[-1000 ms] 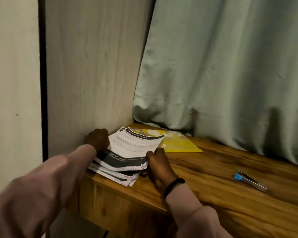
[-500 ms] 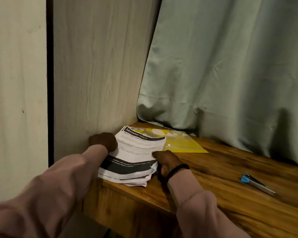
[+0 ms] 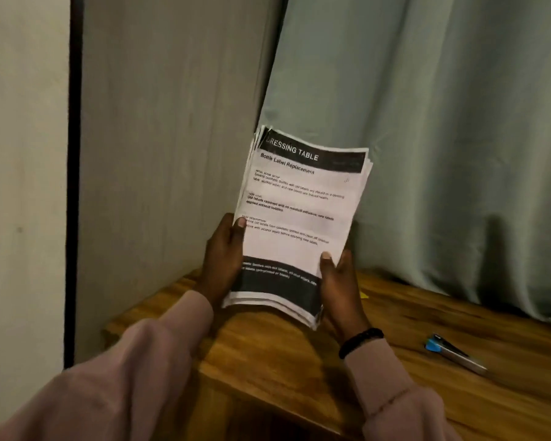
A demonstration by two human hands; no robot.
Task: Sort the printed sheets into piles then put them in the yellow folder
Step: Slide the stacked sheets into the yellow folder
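Your left hand [image 3: 221, 259] and right hand [image 3: 339, 288] each grip a lower side edge of the printed sheets [image 3: 299, 214], thumbs on the front page, holding the stack upright above the table's [image 3: 268, 361] far left corner. Only a yellow sliver [image 3: 363, 294] peeks out just beside your right hand. A blue-tipped metal tool [image 3: 452, 353] lies further right.

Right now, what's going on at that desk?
A person holds a stack of printed sheets up off the wooden table, left hand gripping its left edge and right hand its lower right. The top sheet reads "Dressing Table, Bottle Label Replacement". No piles made yet. A small blue-tipped metal tool lies to the right.
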